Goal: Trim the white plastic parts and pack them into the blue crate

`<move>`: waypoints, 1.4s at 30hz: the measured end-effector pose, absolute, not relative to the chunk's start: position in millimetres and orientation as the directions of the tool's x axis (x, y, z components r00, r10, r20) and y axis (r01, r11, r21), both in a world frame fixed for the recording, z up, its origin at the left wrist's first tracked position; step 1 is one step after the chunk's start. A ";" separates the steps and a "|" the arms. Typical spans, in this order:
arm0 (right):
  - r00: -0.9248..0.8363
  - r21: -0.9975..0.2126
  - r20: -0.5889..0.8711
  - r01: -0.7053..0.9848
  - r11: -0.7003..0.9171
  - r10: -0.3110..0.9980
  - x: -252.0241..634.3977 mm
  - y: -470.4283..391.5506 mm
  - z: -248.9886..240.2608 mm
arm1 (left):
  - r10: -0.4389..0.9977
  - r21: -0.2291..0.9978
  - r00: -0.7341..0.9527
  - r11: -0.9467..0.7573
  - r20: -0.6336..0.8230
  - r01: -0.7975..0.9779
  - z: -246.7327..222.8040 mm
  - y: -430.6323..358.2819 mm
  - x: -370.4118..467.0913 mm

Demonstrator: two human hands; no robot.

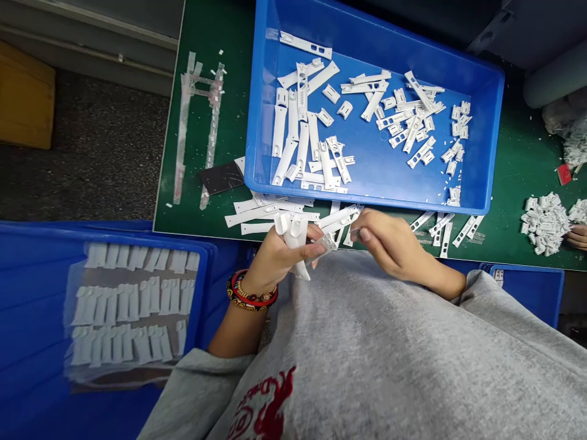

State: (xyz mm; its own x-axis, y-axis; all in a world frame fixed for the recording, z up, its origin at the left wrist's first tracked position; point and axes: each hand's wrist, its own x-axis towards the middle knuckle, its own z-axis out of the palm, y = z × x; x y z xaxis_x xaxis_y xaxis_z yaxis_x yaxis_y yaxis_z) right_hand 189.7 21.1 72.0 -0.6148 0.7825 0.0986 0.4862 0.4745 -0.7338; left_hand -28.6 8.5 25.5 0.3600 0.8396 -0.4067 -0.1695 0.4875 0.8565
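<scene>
My left hand [279, 256], with beaded bracelets at the wrist, grips a bundle of long white plastic strips [293, 235] upright at the near edge of the green table. My right hand [389, 244] pinches the end of a small white plastic piece [326, 244] that touches the bundle. Both hands sit just in front of a blue bin [486, 146] that holds several loose white strips and small clips. More white strips [268, 211] lie on the table under the bin's near edge.
At the left, a blue tray [36, 360] carries rows of white parts under clear film [132, 305]. Clear plastic sprue scrap [202, 110] lies at the table's left. Another person's hand [578, 235] rests beside a heap of small white clips [543, 223] at the right.
</scene>
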 end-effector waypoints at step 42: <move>-0.505 -0.846 -0.152 0.511 0.152 0.849 161.8 11.2 54.0 | 0.961 0.786 0.042 -0.249 0.275 0.566 20.8 -10.0 -33.2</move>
